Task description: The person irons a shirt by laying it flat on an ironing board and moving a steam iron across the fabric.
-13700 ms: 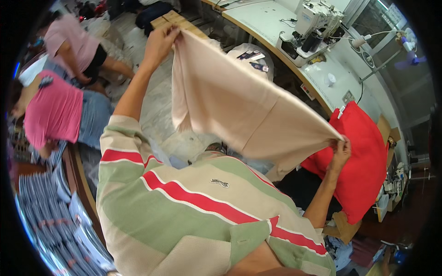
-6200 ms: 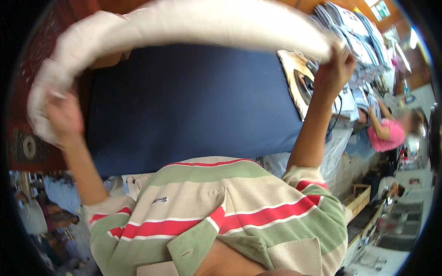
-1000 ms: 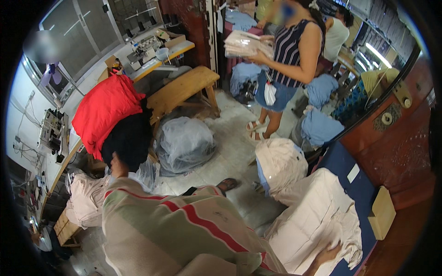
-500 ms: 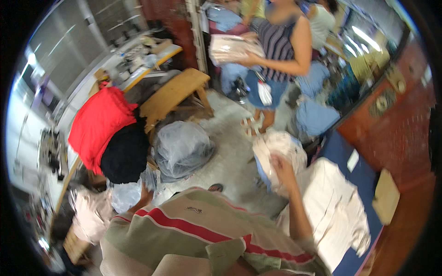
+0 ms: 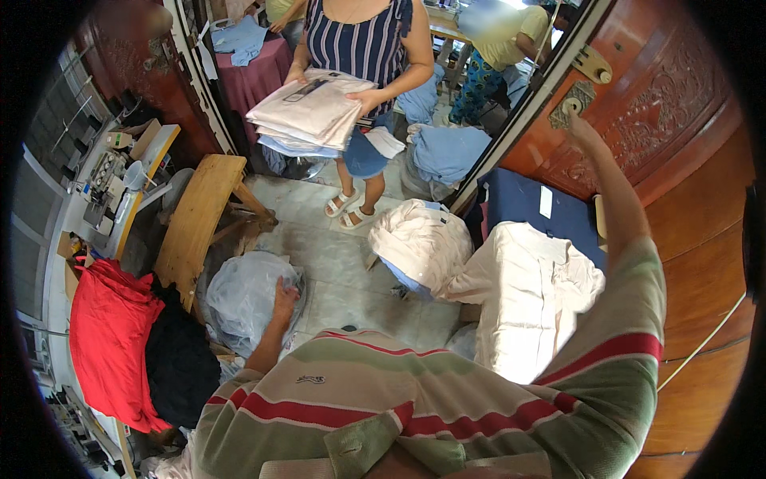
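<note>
Currently the left hand (image 5: pixel 285 297) reaches down to the clear, crinkled plastic bag (image 5: pixel 243 297) stuffed with grey cloth on the pale tiled floor (image 5: pixel 335 267). Its fingers curl over the bag's upper right edge and touch the film; whether they pinch it cannot be told. The bag is a rounded, bulging mound, its long axis running from near left to far right, beside the plain wooden bench (image 5: pixel 195 223).

The right hand (image 5: pixel 581 128) is raised far right, against the carved reddish-brown wooden door (image 5: pixel 678 104), just beside the brass lock plate (image 5: pixel 576 100). How far it is open cannot be told; it holds nothing visible.

Between the arms, a cream, soft, rumpled fabric pile (image 5: pixel 527 287) lies on a dark blue surface (image 5: pixel 519 203). A second cream bundle (image 5: pixel 419 243) sits left of it. At far centre, another person holds a flat stack of folded pale garments (image 5: pixel 311 112).
</note>
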A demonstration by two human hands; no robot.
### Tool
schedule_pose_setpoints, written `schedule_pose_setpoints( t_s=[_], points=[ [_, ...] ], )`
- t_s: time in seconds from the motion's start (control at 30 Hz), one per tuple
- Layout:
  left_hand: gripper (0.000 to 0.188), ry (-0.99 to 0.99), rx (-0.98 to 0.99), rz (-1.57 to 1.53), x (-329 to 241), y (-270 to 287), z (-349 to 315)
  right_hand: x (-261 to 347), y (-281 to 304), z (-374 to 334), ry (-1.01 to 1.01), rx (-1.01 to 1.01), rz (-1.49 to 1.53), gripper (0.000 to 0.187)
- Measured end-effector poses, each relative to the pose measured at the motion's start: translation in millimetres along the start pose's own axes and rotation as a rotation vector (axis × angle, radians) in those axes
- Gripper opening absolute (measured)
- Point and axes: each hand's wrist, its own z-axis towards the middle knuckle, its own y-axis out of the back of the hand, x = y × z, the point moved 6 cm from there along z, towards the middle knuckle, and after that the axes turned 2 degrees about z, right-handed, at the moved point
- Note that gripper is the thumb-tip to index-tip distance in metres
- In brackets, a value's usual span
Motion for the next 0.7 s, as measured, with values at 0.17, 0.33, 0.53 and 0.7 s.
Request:
schedule_pose_setpoints(
  t_s=[0.17, 0.33, 0.53, 0.7],
  points=[
    [0.06, 0.146, 0.082, 0.296, 7, -20, 5, 208, -21, -175, 0.738, 0.761, 0.22, 0.034],
    [0.052, -0.113, 0.191, 0.345, -7, -78, 61, 449, 174, -348, 2.004, 0.291, 1.343, 0.034],
    [0.047, 0.196, 0.382, 0.265, -4, -149, 34, 336, 175, -403, 1.888, 0.607, 1.736, 0.049],
    [0.047, 0.402, 0.592, 0.421, -1, -217, -68, 245, 33, -463, 1.411, 0.34, 1.902, 0.044]
  ],
)
